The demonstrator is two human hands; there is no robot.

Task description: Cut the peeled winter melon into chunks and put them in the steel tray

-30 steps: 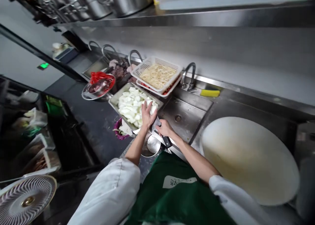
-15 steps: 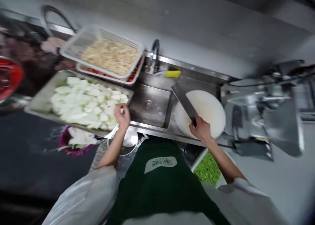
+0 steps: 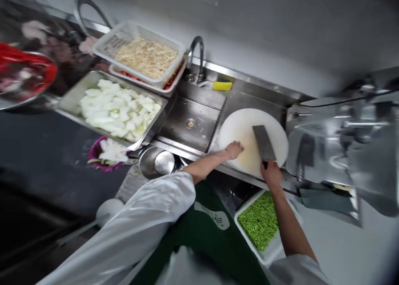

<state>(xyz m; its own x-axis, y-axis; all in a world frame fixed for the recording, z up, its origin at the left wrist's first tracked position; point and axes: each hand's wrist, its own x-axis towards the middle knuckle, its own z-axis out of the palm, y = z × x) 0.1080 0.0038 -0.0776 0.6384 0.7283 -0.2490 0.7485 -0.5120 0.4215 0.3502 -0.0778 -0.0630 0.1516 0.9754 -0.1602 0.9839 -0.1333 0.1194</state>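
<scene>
My right hand [image 3: 270, 173] grips the handle of a cleaver [image 3: 263, 143] whose blade lies flat on a round white cutting board [image 3: 237, 129]. My left hand [image 3: 233, 149] rests on the board's near left part with its fingers curled; nothing shows in them. To the left, a metal tray [image 3: 71, 101] holds white vegetable chunks [image 3: 118, 110].
A sink [image 3: 190, 121] with a tap [image 3: 196, 54] and a yellow sponge [image 3: 222, 85] lies between tray and board. Behind the tray stands a white basket of pale shreds [image 3: 146, 56]. A tray of green chopped bits [image 3: 258, 220] sits below the board; a metal machine [image 3: 346, 148] stands right.
My left hand left the vegetable tray and came across to the cutting board. My right hand brought the cleaver over and laid it on the board. The view swung right.
</scene>
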